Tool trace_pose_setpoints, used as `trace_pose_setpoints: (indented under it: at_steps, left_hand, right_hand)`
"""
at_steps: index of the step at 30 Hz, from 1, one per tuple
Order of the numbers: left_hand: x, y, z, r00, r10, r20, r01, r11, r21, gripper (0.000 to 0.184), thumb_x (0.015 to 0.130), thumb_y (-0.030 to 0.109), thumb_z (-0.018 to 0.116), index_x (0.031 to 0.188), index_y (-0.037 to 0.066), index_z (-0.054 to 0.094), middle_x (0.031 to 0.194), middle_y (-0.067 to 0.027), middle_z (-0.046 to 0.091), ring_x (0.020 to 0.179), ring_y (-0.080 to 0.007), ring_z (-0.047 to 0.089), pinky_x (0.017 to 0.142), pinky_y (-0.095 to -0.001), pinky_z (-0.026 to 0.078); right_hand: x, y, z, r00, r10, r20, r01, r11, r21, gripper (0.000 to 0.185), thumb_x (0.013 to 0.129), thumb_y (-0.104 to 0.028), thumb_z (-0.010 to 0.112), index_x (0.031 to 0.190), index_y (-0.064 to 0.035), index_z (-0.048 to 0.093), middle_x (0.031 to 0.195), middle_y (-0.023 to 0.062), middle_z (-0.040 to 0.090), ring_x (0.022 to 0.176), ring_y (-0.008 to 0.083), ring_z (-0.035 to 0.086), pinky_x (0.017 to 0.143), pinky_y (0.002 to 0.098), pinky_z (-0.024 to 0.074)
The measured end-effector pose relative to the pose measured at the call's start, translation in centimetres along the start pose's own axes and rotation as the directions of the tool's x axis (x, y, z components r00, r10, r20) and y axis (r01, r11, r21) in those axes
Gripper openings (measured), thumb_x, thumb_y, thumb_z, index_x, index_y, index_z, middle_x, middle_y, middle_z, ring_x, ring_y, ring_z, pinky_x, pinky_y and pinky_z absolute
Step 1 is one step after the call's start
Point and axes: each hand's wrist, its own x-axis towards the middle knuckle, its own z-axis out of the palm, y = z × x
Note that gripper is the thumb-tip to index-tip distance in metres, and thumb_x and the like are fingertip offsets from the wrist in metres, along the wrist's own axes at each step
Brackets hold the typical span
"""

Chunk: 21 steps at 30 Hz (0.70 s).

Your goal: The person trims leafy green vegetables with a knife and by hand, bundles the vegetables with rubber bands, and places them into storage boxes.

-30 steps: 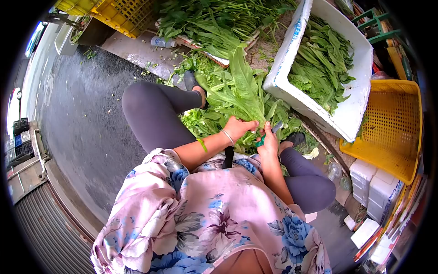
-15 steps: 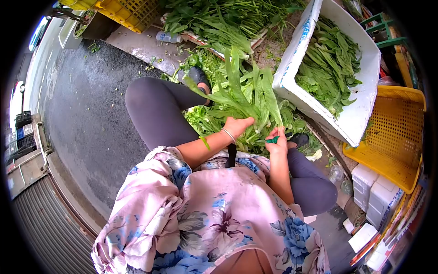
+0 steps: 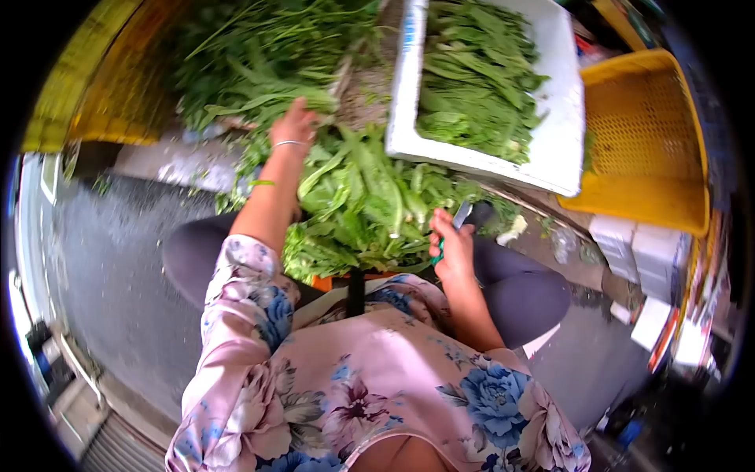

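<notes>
- Gripping a knife [image 3: 462, 213] in the right hand [image 3: 453, 252], with fingers curled round the green handle and blade pointing up and away.
- Stretching out the left hand [image 3: 294, 124] to the near edge of the far pile [image 3: 259, 59] of greens, at upper left; impossible to tell whether grasping a stem or only touching, with fingertips blurred against the leaves.
- Sitting with knees [image 3: 535, 295] apart around a heap [image 3: 354, 197] of broad leafy greens, with one pale stem end just beside the right hand.
- Facing a white box [image 3: 403, 118] of more leaves [image 3: 480, 86] beyond the right hand, with a yellow basket [image 3: 645, 157] to its right.
- Wearing a thin pale bracelet [image 3: 291, 143] at the left wrist and a flowered pink top [image 3: 330, 334].
</notes>
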Motion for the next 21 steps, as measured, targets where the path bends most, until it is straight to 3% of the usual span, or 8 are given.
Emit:
trace_pose_setpoints:
  at_steps: [2, 5, 7, 9, 12, 14, 18, 21]
  left_hand:
    - [1.9, 0.6, 0.5, 0.937, 0.046, -0.346, -0.117, 0.976, -0.185, 0.021, 0.083, 0.014, 0.057, 0.091, -0.003, 0.048, 0.082, -0.0163, 0.055, 0.057, -0.0226, 0.051, 0.053, -0.0385, 0.048]
    - [5.0, 0.2, -2.7, 0.953, 0.057, -0.298, -0.094, 0.989, -0.112, 0.017, 0.084, 0.006, 0.053, 0.096, -0.003, 0.046, 0.088, -0.0178, 0.054, 0.07, -0.0273, 0.053, 0.057, -0.0447, 0.05]
    - [3.7, 0.3, -2.6, 0.984, 0.02, -0.178, -0.043, 0.991, -0.124, 0.019, 0.083, 0.008, 0.054, 0.098, -0.002, 0.047, 0.082, -0.0142, 0.054, 0.07, -0.0256, 0.053, 0.058, -0.0421, 0.05]
    - [2.1, 0.8, -1.9, 0.98, -0.026, -0.2, 0.011, 0.997, -0.077, 0.02, 0.082, 0.01, 0.057, 0.097, -0.001, 0.049, 0.076, -0.0094, 0.054, 0.07, -0.0223, 0.054, 0.06, -0.0385, 0.05]
    - [1.3, 0.7, -1.5, 0.975, -0.031, -0.218, 0.025, 0.999, -0.028, 0.021, 0.08, 0.011, 0.06, 0.095, -0.001, 0.051, 0.073, -0.0069, 0.053, 0.066, -0.0194, 0.054, 0.058, -0.032, 0.05]
    - [2.3, 0.1, -2.8, 0.958, -0.059, -0.281, 0.055, 0.998, -0.022, 0.02, 0.08, 0.011, 0.062, 0.093, 0.0, 0.052, 0.072, -0.0068, 0.053, 0.063, -0.0183, 0.054, 0.056, -0.0297, 0.049]
    - [1.7, -0.4, -2.4, 0.94, -0.095, -0.329, 0.084, 0.995, -0.048, 0.021, 0.077, 0.012, 0.066, 0.09, 0.001, 0.053, 0.068, -0.0054, 0.051, 0.057, -0.0167, 0.053, 0.052, -0.025, 0.048]
    - [1.3, -0.7, -2.4, 0.941, -0.124, -0.313, 0.109, 0.992, -0.064, 0.02, 0.077, 0.012, 0.066, 0.087, 0.001, 0.052, 0.066, -0.0052, 0.05, 0.056, -0.0168, 0.053, 0.054, -0.0287, 0.049]
  right_hand:
    - [0.0, -4.7, 0.4, 0.958, -0.284, -0.034, 0.28, 0.955, -0.095, 0.024, 0.078, -0.009, 0.061, 0.101, -0.0038, 0.056, 0.071, -0.0003, 0.052, 0.049, 0.0061, 0.042, 0.039, 0.0196, 0.0299]
    - [2.5, -12.5, -0.4, 0.765, -0.643, -0.048, 0.562, 0.701, -0.439, 0.025, 0.078, -0.01, 0.06, 0.101, 0.0007, 0.057, 0.068, 0.0014, 0.055, 0.05, 0.0066, 0.048, 0.045, 0.0196, 0.0371]
    - [6.2, -16.7, -1.4, 0.689, -0.707, 0.162, 0.654, 0.511, -0.558, 0.029, 0.075, -0.009, 0.063, 0.101, -0.0001, 0.058, 0.074, 0.0032, 0.059, 0.06, 0.009, 0.055, 0.054, 0.0208, 0.0425]
    - [12.4, -19.3, -2.7, 0.715, -0.575, 0.397, 0.629, 0.283, -0.724, 0.037, 0.071, -0.011, 0.066, 0.106, -0.0047, 0.058, 0.084, 0.0062, 0.062, 0.073, 0.0143, 0.059, 0.066, 0.0255, 0.0453]
    - [15.9, -20.1, -0.7, 0.85, -0.279, 0.446, 0.487, 0.099, -0.868, 0.044, 0.068, -0.016, 0.069, 0.11, -0.0096, 0.057, 0.093, 0.0097, 0.062, 0.086, 0.0208, 0.058, 0.076, 0.0304, 0.044]
    - [17.6, -19.1, 0.3, 0.76, -0.148, 0.632, 0.576, -0.294, -0.762, 0.051, 0.066, -0.021, 0.072, 0.113, -0.0124, 0.055, 0.099, 0.011, 0.061, 0.09, 0.0244, 0.057, 0.08, 0.032, 0.0431]
    - [18.1, -19.8, 1.7, 0.909, -0.005, 0.417, 0.395, -0.309, -0.865, 0.048, 0.067, -0.021, 0.071, 0.111, -0.0096, 0.054, 0.098, 0.0121, 0.06, 0.09, 0.0277, 0.056, 0.081, 0.0331, 0.0428]
    - [17.3, -21.6, 0.9, 0.944, 0.028, 0.327, 0.328, -0.149, -0.933, 0.041, 0.07, -0.02, 0.069, 0.106, -0.0065, 0.054, 0.088, 0.0105, 0.061, 0.08, 0.0218, 0.058, 0.072, 0.0318, 0.0457]
